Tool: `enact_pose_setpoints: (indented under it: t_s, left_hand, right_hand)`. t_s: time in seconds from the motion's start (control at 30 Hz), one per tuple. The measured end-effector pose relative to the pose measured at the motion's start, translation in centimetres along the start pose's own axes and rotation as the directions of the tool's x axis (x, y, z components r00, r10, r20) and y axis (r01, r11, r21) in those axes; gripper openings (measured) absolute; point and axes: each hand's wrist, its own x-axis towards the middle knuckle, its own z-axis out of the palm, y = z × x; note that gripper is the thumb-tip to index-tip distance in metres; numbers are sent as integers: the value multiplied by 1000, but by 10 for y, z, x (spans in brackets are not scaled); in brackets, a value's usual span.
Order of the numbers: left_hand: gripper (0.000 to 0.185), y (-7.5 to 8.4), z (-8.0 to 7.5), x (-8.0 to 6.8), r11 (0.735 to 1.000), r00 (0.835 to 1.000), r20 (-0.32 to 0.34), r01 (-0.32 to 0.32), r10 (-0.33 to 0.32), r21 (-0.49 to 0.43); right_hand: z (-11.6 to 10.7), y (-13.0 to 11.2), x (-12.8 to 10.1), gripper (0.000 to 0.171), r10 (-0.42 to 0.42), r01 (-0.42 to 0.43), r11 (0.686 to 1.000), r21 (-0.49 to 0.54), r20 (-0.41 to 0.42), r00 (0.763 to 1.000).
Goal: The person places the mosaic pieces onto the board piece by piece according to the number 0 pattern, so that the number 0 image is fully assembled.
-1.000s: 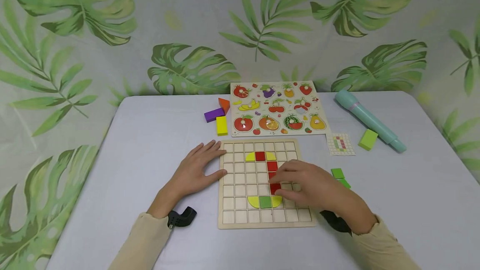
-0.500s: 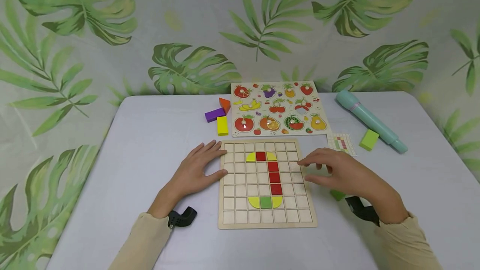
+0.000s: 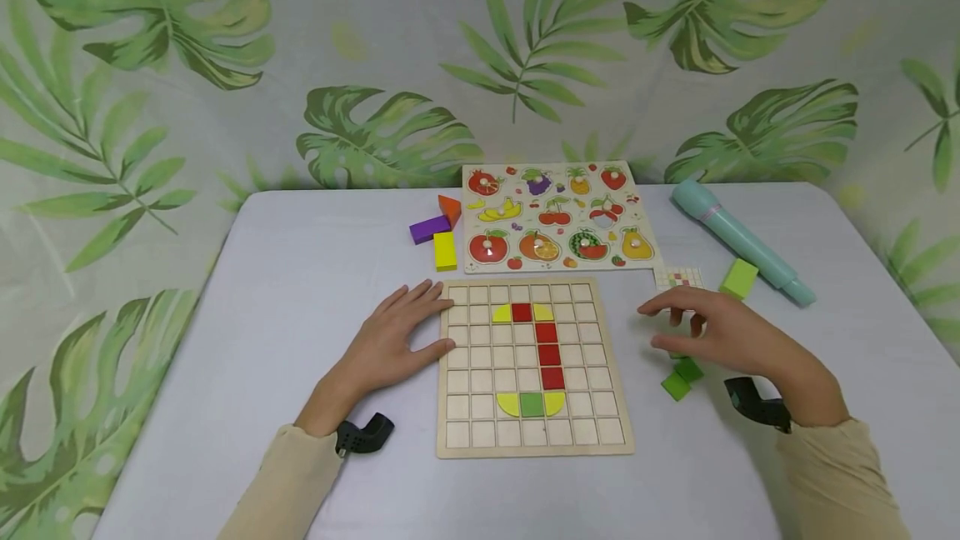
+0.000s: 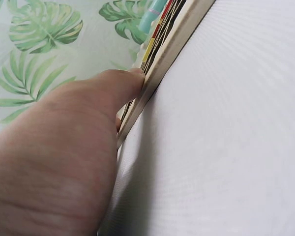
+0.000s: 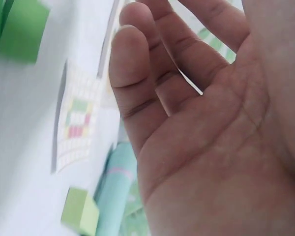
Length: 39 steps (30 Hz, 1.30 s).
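A wooden grid board (image 3: 468,373) lies at the table's front middle, bearing red squares (image 3: 549,354), yellow curved pieces and one green square (image 3: 531,404). My left hand (image 3: 393,340) lies flat with straight fingers against the board's left edge (image 4: 157,78). My right hand (image 3: 708,327) hovers to the right of the board with relaxed fingers, holding nothing. Just under it lie small green tiles (image 3: 681,378), which also show in the right wrist view (image 5: 19,29). The palm (image 5: 211,128) fills most of that view.
A fruit puzzle board (image 3: 555,219) lies behind the grid board. Purple, orange and yellow blocks (image 3: 438,232) lie to its left. A small pattern card (image 3: 678,277), a green block (image 3: 738,278) and a teal tube (image 3: 738,240) are at the right.
My right hand has left the red squares on the board and moved right, off the board, to above the green tiles. The left hand has stayed put.
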Motion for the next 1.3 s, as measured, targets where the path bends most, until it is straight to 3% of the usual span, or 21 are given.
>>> enact_pose_setpoints:
  t_s: [0.47,0.7,0.83,1.13,1.3]
  left_hand:
    - [61,0,-1,0,1000,1000,-3,5,-5,-6]
    - [61,0,-1,0,1000,1000,0,9,-9,-3]
    - [61,0,-1,1,1000,1000,2,7,-7,-3]
    - [60,0,0,2,1000,1000,0,8,-8,5]
    - [60,0,1,1,1000,1000,3,8,-8,10]
  right_hand:
    - [-6,29,-11,38,165,-169,985,23,130,978]
    - [-4,36,-11,31,134,-134,991,-6,94,986]
    - [-4,36,-10,35,142,-141,990,-16,96,985]
    - [-3,29,-7,35,150,-143,986,-89,82,985]
    - [5,22,-2,33,149,-144,986,-79,54,987]
